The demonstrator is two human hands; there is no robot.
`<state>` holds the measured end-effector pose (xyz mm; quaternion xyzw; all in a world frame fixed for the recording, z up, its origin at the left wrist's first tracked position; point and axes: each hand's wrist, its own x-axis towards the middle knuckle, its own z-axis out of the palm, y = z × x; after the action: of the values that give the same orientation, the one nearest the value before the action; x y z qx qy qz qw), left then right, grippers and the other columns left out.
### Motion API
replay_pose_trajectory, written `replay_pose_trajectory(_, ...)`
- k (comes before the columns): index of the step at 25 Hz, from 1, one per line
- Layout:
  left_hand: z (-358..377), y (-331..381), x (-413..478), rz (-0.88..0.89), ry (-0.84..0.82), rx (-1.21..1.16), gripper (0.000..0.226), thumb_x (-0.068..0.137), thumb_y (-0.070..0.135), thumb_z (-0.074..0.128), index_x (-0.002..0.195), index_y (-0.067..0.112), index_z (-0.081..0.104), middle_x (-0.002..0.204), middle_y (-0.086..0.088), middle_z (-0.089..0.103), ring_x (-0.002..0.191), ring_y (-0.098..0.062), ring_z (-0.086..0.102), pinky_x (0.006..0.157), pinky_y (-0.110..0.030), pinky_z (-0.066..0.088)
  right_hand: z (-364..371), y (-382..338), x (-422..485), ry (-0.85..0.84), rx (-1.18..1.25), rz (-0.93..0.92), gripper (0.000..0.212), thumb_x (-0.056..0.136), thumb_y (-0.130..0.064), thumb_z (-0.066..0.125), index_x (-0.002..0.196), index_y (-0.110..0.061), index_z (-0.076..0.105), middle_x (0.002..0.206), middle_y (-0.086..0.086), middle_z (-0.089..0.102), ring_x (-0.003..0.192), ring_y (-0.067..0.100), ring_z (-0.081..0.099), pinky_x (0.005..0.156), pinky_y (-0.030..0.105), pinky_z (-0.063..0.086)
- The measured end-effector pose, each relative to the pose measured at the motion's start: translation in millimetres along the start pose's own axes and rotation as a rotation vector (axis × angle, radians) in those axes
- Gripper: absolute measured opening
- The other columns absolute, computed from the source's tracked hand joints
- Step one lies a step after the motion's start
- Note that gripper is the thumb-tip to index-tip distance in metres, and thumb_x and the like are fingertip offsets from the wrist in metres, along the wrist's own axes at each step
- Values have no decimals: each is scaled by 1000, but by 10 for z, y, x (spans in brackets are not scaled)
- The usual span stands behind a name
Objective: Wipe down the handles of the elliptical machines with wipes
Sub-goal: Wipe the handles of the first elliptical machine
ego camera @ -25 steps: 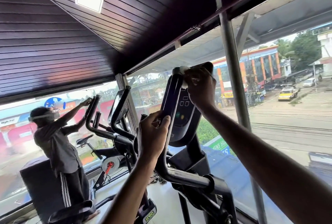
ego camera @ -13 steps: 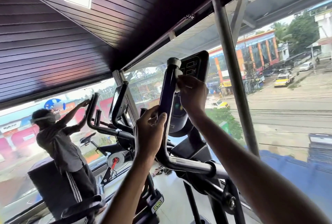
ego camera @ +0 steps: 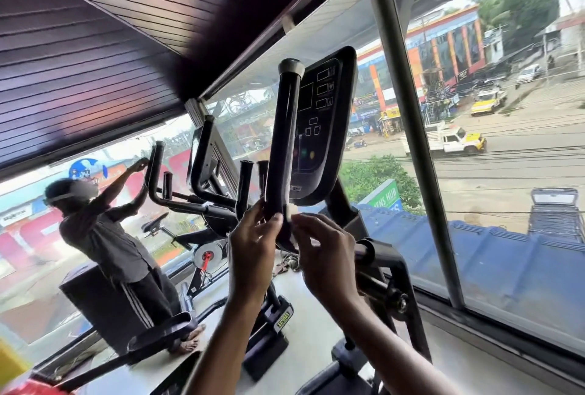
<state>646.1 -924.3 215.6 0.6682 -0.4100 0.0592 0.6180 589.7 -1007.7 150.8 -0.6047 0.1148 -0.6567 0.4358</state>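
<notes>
— Where was the wipe (ego camera: 290, 213) at that moment?

— It was low on the tall black handle (ego camera: 283, 141) of the near machine, just above the bend. The right hand (ego camera: 326, 255) pinched it with the fingertips and pressed it to the side of the tube. The left hand (ego camera: 253, 246) was closed round the same handle at that height, thumb in front, very near to the wipe.

— What could have gone wrong from there?

— I think three things. The wipe looked small and was held only at the fingertips, so a fast stroke could have pulled it out, and it would have fallen into the frame below. The handle is, I believe, a swinging arm; if the left hand had loosened, the push of the wiping could have moved it away. Also the console (ego camera: 323, 128) stood just behind the tube, so a wide stroke could have pressed its buttons.

— And the count?

— Two hands, one wipe, one tall handle with one grey cap (ego camera: 290, 66), one console. Behind it I counted two short grips (ego camera: 243, 185). Further back stood a second elliptical (ego camera: 202, 157), where one second person (ego camera: 104, 236) reached up to a handle. How many handles that machine had, I could not tell surely.
</notes>
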Motion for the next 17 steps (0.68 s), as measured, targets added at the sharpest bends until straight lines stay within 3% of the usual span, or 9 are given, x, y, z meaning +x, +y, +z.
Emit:
replay_pose_trajectory(2,30,-80,-101,-9,17,5,19,98,9,63,112,16,74,93,3,79,84,-6,73,69,-13,52,-98,115,-172,-33,-116,-128,15,97,-8,70,106,-14,80,107,-5,76,95,7,73,85,23,58)
replay_pose_trajectory(4,58,-172,-180,-26,41,11,23,94,18,67,116,19,72,98,5,79,92,-8,74,78,-19,54,-215,350,-204,-53,-237,-184,17,97,-7,70,108,-13,80,108,-3,76,95,12,72,86,26,58)
replay_pose_trajectory(7,117,-281,-281,-61,68,-12,31,86,24,70,117,24,69,104,8,78,98,-8,74,87,-29,54,-256,575,-161,15,-344,-53,20,93,-4,72,107,-13,82,106,-1,77,92,16,73,81,37,60)
replay_pose_trajectory(11,196,-354,-324,-78,106,-56,36,90,6,73,119,27,66,107,5,78,99,-11,74,87,-27,56,-40,323,-275,15,-239,-72,25,95,-7,64,113,-13,80,114,-1,75,101,16,69,90,24,54)
replay_pose_trajectory(14,261,-381,-363,-87,132,-77,39,91,1,71,124,22,64,109,6,77,99,-8,73,83,-20,55,-165,594,-321,-21,-328,-164,28,97,-3,65,120,-12,77,118,4,74,104,19,67,94,19,49)
replay_pose_trajectory(17,377,-421,-428,-129,134,-103,43,89,-1,72,126,18,60,108,4,75,96,-3,72,80,-19,56,-266,888,-185,49,-430,24,39,86,6,63,115,-14,79,110,3,76,99,27,70,91,16,43)
